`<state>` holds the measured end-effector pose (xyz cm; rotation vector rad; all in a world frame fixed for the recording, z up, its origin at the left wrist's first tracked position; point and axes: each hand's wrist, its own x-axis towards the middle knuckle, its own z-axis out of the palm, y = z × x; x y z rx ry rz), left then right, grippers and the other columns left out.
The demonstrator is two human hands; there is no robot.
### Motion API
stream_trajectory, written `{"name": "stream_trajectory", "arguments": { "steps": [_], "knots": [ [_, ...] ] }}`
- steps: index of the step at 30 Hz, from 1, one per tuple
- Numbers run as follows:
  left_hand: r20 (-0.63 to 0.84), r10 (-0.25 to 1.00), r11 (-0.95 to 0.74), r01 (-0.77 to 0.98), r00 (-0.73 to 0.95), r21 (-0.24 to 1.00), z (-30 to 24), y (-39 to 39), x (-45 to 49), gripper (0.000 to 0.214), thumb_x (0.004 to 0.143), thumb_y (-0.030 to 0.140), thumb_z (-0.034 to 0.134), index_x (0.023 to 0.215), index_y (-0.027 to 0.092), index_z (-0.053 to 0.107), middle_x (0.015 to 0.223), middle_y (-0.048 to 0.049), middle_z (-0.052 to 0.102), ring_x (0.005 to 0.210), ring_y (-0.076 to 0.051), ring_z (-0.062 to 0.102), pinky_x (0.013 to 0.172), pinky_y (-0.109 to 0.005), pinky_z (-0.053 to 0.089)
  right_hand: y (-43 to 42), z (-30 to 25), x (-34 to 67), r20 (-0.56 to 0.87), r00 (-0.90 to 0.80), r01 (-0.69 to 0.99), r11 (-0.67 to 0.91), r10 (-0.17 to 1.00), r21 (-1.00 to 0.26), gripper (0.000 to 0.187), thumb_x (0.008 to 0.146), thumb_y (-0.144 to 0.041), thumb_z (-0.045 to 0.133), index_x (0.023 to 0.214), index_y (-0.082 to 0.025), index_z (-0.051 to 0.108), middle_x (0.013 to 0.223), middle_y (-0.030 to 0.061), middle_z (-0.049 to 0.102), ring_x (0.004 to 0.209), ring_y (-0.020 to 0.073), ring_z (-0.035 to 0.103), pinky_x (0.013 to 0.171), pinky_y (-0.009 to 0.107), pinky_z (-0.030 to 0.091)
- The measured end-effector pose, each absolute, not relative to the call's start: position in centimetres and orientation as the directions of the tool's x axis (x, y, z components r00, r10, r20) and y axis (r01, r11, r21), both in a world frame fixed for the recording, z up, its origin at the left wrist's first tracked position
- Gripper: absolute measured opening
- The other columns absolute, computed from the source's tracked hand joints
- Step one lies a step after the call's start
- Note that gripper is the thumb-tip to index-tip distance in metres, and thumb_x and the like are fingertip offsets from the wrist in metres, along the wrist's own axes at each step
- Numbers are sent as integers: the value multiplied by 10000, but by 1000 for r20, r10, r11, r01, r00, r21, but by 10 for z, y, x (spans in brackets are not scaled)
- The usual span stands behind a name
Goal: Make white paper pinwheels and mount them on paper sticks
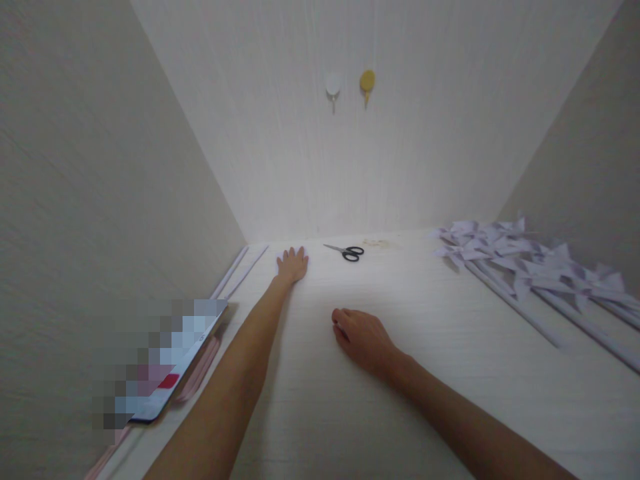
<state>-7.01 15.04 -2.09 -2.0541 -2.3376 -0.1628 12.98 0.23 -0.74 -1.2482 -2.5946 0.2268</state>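
L hand (pixel 293 265) lies flat just L of scissors, fingers spread wide, apparently on a lilac paper piece (pixel 280 255) that peeks out by the fingertips. R hand (pixel 364 339) is on the wearer's side of scissors, fingers curled in narrow; can't tell if anything's inside. Scissors (pixel 346 251), blk handles, lie on the white tabletop (pixel 310 407), tip twd L hand. Tabletop's back edge meets the back wall (pixel 290 167) just behind scissors; brownish stain (pixel 376 243) just R of them. Room to move: tabletop stretches btwn scissors & R hand, then on R to the pile. Lilac paper pinwheels (pixel 520 257) w/ rolled sticks (pixel 510 303) pile up well R of scissors. Well L of scissors: 2 lilac strips (pixel 250 268); nearer wearer, a tilted phone or tablet (pixel 187 355), screen pixelated, pink paper stack (pixel 203 370) by its edge. Above scissors, on back wall: white hook (pixel 333 85), yellow hook (pixel 367 81).
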Motion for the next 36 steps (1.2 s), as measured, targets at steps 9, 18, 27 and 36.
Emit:
{"name": "stream_trajectory", "arguments": {
  "steps": [9,18,27,36],
  "knots": [
    [59,983,-175,984,173,27,12,152,-83,417,829,346,256,985,123,572,1083,-123,564,1051,-184,471,897,-277,325,2,-7,130,154,-600,747,619,785,-241,145,812,-187,352,860,-184,488,814,40,594,722,138,536,591,246,311],
    [-32,935,-354,935,354,0,25,155,-83,242,688,222,498,857,144,653,910,-83,654,837,-171,577,750,-243,398,2,-7,131,175,-595,744,620,784,-248,147,814,-187,349,854,-183,490,810,35,599,723,139,542,583,245,309],
    [-23,926,-376,926,376,-23,20,162,-88,238,686,209,476,829,149,656,875,-83,658,805,-164,575,731,-241,399,1,-6,130,156,-596,747,615,788,-253,146,811,-177,354,862,-182,491,813,43,596,724,138,536,592,246,313],
    [-7,943,-332,940,332,-73,20,160,-89,324,660,127,429,935,144,600,896,-98,639,806,-170,567,723,-254,405,2,-6,130,167,-596,744,618,785,-253,132,806,-174,362,844,-182,488,806,36,597,716,134,538,586,241,311]
  ]
}}
